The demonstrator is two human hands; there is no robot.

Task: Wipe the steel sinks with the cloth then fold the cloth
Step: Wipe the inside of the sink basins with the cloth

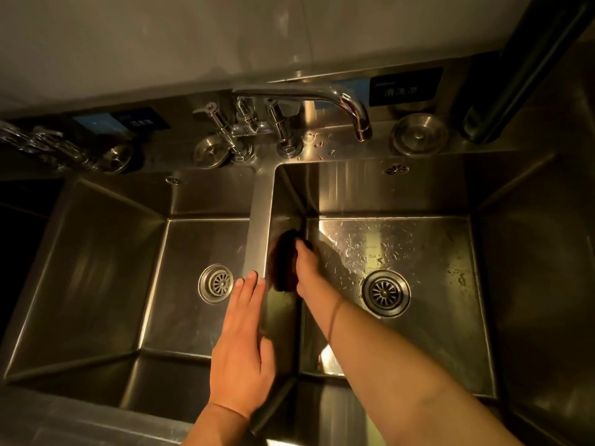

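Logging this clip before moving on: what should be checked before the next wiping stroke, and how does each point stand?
1. Cloth gripped by right hand: ok.
2. Cloth touching the right sink's left wall: ok.
3. Left hand flat on the divider, clear of the cloth: ok.
4. Faucet shut off: ok, no stream visible.
5. Right sink floor dry: not ok, droplets remain.
6. Left sink already wiped: cannot tell.

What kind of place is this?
Probably a commercial kitchen's washing-up area: two deep steel sinks side by side, a swivel faucet above the divider, and labelled signs on the backsplash.
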